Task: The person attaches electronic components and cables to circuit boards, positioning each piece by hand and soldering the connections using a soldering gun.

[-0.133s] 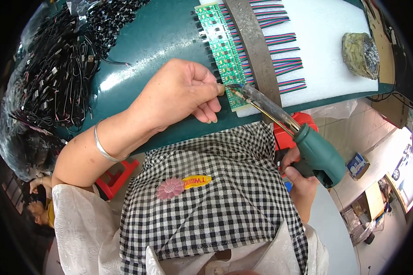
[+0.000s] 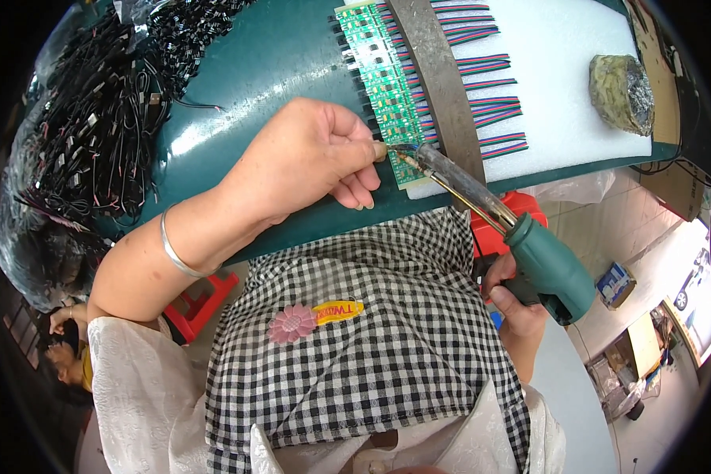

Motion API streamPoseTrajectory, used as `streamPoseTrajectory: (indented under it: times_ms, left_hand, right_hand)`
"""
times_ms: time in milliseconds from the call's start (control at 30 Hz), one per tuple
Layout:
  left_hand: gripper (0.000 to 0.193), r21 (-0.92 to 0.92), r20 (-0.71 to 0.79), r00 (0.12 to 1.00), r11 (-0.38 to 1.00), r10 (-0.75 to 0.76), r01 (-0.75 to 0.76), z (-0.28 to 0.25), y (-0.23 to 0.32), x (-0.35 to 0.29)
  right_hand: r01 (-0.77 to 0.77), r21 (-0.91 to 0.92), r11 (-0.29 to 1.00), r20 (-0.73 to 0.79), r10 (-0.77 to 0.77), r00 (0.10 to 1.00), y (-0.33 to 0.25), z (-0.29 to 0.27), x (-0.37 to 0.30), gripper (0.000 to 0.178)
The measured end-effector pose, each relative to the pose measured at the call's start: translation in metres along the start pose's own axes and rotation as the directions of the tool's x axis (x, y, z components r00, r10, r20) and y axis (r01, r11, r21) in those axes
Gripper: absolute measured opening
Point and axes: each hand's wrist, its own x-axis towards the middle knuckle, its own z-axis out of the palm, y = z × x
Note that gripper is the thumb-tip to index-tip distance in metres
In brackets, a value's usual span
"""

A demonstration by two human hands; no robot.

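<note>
My left hand (image 2: 312,162) is closed in a pinch at the left edge of a green circuit board panel (image 2: 381,79), near its close end. Whatever sits between thumb and forefinger is too small and hidden to name. My right hand (image 2: 521,312) grips a green soldering gun (image 2: 553,265) by its handle. Its long metal shaft and the clear tube along it reach up-left, so the tip is over the board beside my left fingertips. Striped multicolour wires (image 2: 494,109) stick out on the board's right side. A flat dark metal bar (image 2: 442,83) lies across them.
Black cables with plugs (image 2: 95,130) are heaped at the left, beside small black parts (image 2: 186,35). A white foam sheet (image 2: 557,87) lies under the wires, bearing a wrapped lump (image 2: 622,95). Red stools (image 2: 205,308) stand below the green tabletop (image 2: 253,71). Another person (image 2: 71,355) is at far left.
</note>
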Motion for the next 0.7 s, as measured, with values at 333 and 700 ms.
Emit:
streamPoseTrajectory:
  times_ms: [333, 700]
  left_hand:
    - [0.018, -0.008, -0.006, 1.0, 1.0, 0.016, -0.016, 0.0, -0.002, 0.001]
    - [0.018, 0.0, -0.015, 1.0, 1.0, 0.023, -0.023, 0.001, -0.001, 0.0]
  right_hand:
    - [0.111, -0.216, 0.97, 0.044, -0.104, 0.994, 0.007, -0.006, -0.005, 0.034]
    - [0.013, 0.079, 0.997, 0.03, -0.016, 0.999, 0.006, 0.002, -0.003, 0.042]
